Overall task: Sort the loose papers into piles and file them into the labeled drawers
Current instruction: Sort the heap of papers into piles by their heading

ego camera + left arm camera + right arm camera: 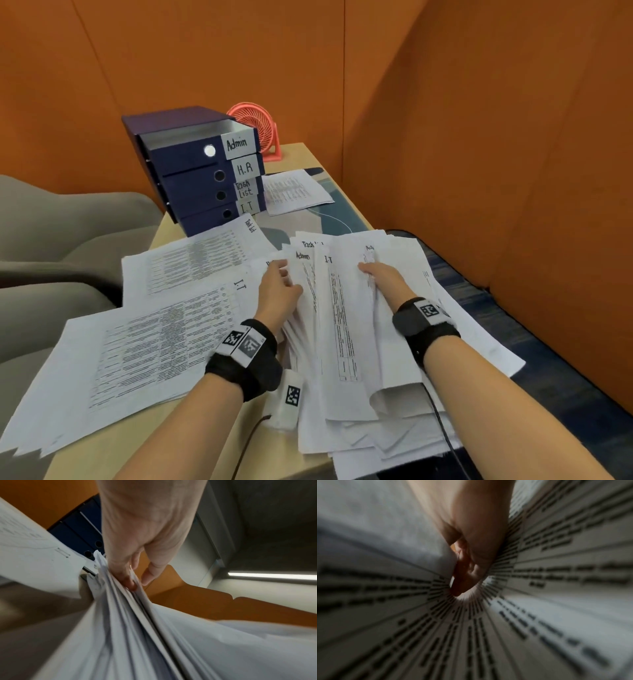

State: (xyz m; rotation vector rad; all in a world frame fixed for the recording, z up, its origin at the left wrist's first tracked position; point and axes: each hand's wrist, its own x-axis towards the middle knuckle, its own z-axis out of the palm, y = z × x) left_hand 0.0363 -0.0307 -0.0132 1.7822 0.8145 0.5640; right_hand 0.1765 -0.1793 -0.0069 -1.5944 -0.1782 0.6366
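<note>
A fanned stack of printed papers (342,325) lies in front of me, with headings Admin, I.T and Task list showing at the top. My left hand (279,284) grips its left edge, and in the left wrist view the fingers (126,577) dig in among the sheets (137,635). My right hand (376,274) lies tucked among the upper sheets, its fingers (464,580) curled with printed paper (556,574) on both sides. The blue drawer unit (191,178) stands at the back left, labeled Admin, H.R, Task List and I.T. Its Admin drawer (185,149) is pulled out a little.
A Task list pile (198,260) and an I.T pile (137,342) lie left of the stack. One more sheet (294,192) lies right of the drawers. A pink fan (257,133) stands behind them. Grey chairs (68,222) sit at the left, orange partitions (513,137) all round.
</note>
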